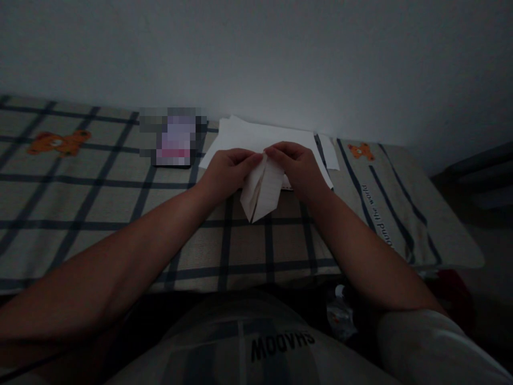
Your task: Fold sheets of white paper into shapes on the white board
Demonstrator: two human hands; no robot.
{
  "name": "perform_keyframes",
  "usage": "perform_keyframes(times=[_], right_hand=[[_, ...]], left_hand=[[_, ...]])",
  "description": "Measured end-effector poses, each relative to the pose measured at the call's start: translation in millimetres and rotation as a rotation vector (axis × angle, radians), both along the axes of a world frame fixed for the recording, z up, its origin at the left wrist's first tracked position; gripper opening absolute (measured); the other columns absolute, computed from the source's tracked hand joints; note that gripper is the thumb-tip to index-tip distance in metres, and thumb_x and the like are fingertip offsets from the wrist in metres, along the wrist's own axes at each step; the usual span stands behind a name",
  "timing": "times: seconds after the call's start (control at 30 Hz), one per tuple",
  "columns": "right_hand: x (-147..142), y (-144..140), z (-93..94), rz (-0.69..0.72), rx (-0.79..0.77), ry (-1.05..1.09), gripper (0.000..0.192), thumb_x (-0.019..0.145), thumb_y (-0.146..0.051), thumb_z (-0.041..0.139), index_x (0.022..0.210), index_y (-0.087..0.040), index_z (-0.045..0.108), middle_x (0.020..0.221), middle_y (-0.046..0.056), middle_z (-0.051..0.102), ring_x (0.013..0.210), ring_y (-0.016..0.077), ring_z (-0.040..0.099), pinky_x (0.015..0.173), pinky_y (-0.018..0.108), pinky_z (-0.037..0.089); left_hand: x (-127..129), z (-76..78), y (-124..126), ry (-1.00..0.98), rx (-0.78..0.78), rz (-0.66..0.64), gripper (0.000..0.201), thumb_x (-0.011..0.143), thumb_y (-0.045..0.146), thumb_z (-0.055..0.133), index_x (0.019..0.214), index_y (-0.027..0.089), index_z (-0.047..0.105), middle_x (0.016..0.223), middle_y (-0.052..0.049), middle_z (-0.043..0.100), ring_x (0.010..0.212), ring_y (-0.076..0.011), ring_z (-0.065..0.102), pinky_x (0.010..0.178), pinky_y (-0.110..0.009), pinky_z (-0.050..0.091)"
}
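Note:
A folded piece of white paper (pixel 269 190) hangs between my hands, its pointed end toward me and a slit running down its middle. My left hand (pixel 231 170) pinches its upper left edge between thumb and fingers. At the upper right of the same paper, my right hand (pixel 294 163) grips with thumb and forefinger, close to the left fingertips. Flat white sheets (pixel 260 133) lie on the cloth just behind both hands. The edge of something with a dotted line shows beneath the right hand, mostly hidden.
A checked tablecloth (pixel 192 224) with orange bear prints covers the table. A phone (pixel 176 139), partly blurred out, lies at the left. A narrow paper strip (pixel 331 152) and a dark thin object (pixel 320 148) sit right of the sheets. The wall (pixel 256 59) rises behind. A clear bottle (pixel 340 315) is below the table edge.

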State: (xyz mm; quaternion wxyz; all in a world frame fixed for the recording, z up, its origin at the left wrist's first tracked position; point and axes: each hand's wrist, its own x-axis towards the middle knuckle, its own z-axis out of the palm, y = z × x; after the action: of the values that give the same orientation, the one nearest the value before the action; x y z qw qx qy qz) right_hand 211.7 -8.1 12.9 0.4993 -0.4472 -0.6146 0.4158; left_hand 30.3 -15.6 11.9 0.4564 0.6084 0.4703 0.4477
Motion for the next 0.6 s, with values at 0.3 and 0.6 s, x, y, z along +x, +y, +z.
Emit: perform_keyframes(times=[0.3,0.6], right_hand=[[2.3,-1.0,1.0,0.023,0.039,-0.055,0.029,0.081,-0.051,0.076,0.081,-0.022,0.072,0.076,-0.002,0.064,0.076,0.0136,0.057,0.067,0.028,0.044],[2.0,-1.4,4.2,-0.084,0.173,-0.165,0.026,0.085,-0.042,0.074,0.076,-0.02,0.065,0.072,-0.002,0.06,0.073,0.0133,0.055,0.069,0.03,0.043]], left_hand=[[-3.4,0.6,2.7,0.052,0.017,-0.02,0.028,0.085,0.047,0.068,0.084,0.021,0.077,0.07,-0.001,0.069,0.06,-0.0131,0.053,0.051,-0.024,0.038],[-3.1,7.1,-0.3,0.125,0.063,0.032,0.029,0.078,0.047,0.079,0.077,0.018,0.076,0.071,-0.001,0.071,0.062,-0.0119,0.058,0.054,-0.023,0.042]])
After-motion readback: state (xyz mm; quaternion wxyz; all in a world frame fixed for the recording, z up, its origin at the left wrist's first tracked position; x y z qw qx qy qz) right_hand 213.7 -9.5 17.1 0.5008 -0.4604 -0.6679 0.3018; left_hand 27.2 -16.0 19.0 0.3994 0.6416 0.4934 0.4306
